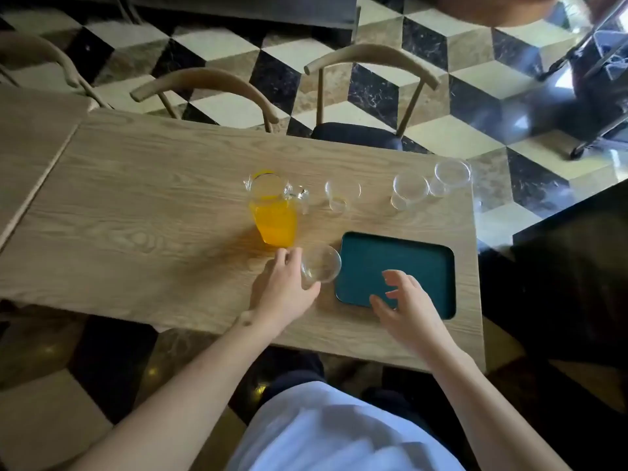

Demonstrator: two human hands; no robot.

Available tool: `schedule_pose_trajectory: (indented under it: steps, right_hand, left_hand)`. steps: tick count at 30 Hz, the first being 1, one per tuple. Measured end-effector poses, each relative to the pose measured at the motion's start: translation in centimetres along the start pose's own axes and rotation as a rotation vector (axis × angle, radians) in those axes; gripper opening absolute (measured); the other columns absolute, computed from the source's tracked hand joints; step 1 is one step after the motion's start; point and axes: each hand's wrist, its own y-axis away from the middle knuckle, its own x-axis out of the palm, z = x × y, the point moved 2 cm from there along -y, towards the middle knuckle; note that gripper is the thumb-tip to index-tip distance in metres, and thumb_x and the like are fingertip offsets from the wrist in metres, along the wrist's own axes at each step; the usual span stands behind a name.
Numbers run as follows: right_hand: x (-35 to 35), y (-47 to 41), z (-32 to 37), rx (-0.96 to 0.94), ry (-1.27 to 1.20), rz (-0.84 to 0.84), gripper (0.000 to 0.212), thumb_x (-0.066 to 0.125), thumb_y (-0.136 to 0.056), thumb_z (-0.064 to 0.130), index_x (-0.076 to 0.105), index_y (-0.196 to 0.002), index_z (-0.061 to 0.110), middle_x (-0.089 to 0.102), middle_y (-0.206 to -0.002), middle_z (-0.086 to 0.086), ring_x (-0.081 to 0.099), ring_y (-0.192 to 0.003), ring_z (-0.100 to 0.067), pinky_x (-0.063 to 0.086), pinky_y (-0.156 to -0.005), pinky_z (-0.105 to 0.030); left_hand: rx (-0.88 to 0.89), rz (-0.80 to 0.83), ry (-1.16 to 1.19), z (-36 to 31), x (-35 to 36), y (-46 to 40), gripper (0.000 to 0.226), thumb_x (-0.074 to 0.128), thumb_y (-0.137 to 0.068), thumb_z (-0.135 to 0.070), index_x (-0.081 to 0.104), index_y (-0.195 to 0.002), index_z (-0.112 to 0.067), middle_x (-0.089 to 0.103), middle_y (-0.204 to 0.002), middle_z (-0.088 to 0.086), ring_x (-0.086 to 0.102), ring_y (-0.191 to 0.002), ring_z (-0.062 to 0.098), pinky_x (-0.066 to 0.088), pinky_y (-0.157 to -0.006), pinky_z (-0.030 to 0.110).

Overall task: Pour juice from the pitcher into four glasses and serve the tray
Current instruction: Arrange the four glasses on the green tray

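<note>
A glass pitcher (273, 212) half full of orange juice stands mid-table. My left hand (285, 287) grips an empty clear glass (321, 265) just left of the dark green tray (418, 263). My right hand (404, 305) hovers over the tray's near left corner, fingers spread and relaxed, holding nothing. Three more empty glasses stand along the far side: one (341, 195) right of the pitcher, another (407, 192) farther right, and a third (450, 176) near the far right corner. The tray itself is bare.
The wooden table (153, 215) ends close to my body and at the right, past the tray. Two wooden chairs (370, 59) stand at its far edge on a checkered floor. A dark counter (560, 266) lies to the right.
</note>
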Motion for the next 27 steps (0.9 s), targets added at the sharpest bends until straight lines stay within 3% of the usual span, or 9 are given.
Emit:
schedule_pose_trajectory:
  steps: [6,9,13,17,19,23,27]
  right_hand:
    - [-0.8,-5.2,0.9,0.046,0.071,0.057,0.049,0.062,-0.099,0.031,0.046,-0.144,0.022,0.052,-0.139,0.003,0.058,-0.121,-0.013,0.046,-0.083,-0.025]
    - [-1.3,-10.8,1.9,0.013,0.149,0.076,0.053,0.062,-0.097,0.031,0.044,-0.146,0.020,0.050,-0.141,0.000,0.058,-0.123,-0.019,0.053,-0.090,-0.035]
    - [-0.8,-17.6,3.7,-0.094,0.264,-0.001,0.077,0.073,-0.086,0.034,0.036,-0.152,0.018,0.044,-0.148,-0.005,0.046,-0.133,-0.026,0.049,-0.094,-0.038]
    - [0.7,-21.6,3.8,-0.133,0.369,0.006,0.104,0.083,-0.074,0.038,0.025,-0.157,0.013,0.036,-0.154,-0.009,0.035,-0.138,-0.033,0.044,-0.103,-0.042]
    - [1.3,-23.3,3.4,-0.116,0.363,0.010,0.109,0.085,-0.072,0.038,0.023,-0.158,0.010,0.034,-0.155,-0.011,0.035,-0.137,-0.035,0.041,-0.106,-0.043]
    - [1.8,-26.2,3.1,-0.083,0.376,0.020,0.123,0.088,-0.069,0.048,0.015,-0.159,0.008,0.029,-0.158,-0.011,0.030,-0.142,-0.035,0.037,-0.112,-0.047]
    - [2.4,-28.5,2.8,-0.095,0.425,0.084,0.130,0.089,-0.068,0.053,0.010,-0.161,0.008,0.025,-0.162,-0.010,0.028,-0.144,-0.034,0.040,-0.111,-0.049]
  left_hand:
    - [0.029,0.086,-0.034,0.7,2.1,-3.0,0.072,0.067,-0.084,-0.056,0.035,-0.138,-0.021,0.044,-0.130,0.001,0.053,-0.108,0.023,0.053,-0.077,0.037]
    - [0.003,0.101,-0.028,0.4,4.3,-3.9,0.080,0.071,-0.082,-0.057,0.032,-0.142,-0.021,0.042,-0.132,0.003,0.051,-0.112,0.025,0.051,-0.082,0.038]
    - [-0.074,0.015,0.028,-0.6,6.6,-4.6,0.094,0.080,-0.069,-0.057,0.027,-0.139,-0.024,0.046,-0.127,0.005,0.053,-0.108,0.028,0.053,-0.079,0.041]
    - [-0.205,0.006,0.153,-1.1,8.3,-5.1,0.119,0.086,-0.064,-0.054,0.008,-0.150,-0.029,0.036,-0.148,0.017,0.042,-0.128,0.037,0.051,-0.093,0.049]
    - [-0.227,-0.027,0.149,-1.4,8.8,-5.3,0.123,0.089,-0.058,-0.055,0.014,-0.150,-0.023,0.042,-0.143,0.015,0.047,-0.124,0.034,0.052,-0.093,0.044]
    - [-0.268,-0.075,0.034,-1.8,8.9,-5.3,0.109,0.090,-0.048,-0.061,0.043,-0.133,-0.011,0.057,-0.115,0.004,0.060,-0.095,0.021,0.053,-0.075,0.028]
    - [-0.310,-0.109,0.071,-2.0,8.9,-5.4,0.087,0.091,-0.053,-0.049,0.053,-0.121,-0.010,0.056,-0.104,0.003,0.058,-0.089,0.021,0.051,-0.073,0.028]
